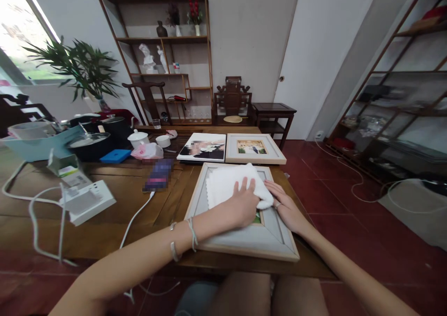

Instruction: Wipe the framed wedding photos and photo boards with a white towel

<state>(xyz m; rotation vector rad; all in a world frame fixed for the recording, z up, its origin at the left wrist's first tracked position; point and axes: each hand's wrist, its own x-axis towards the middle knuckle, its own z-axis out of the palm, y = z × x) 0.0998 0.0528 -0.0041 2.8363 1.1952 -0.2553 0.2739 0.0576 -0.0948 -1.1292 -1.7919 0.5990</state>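
Observation:
A picture frame [240,243] with a light wood edge and a wide pale grey border lies flat on the table before me. Over its middle is a white cloth [226,183], bunched at the right side. My left hand [244,204] presses on the cloth with fingers bent into it, and a bracelet and a cord circle that wrist. A small green patch of the picture shows below this hand; most of the picture is covered. On the frame's right border rests my right hand [284,209], its fingers stretched out and a ring on one of them.
Behind lie a second framed picture [275,153] and a photo panel [206,155]. To the left are a phone [159,175] on a white cable, an opened white box [89,202], a blue box [115,156], pots [89,143] and a light-blue bin [42,148].

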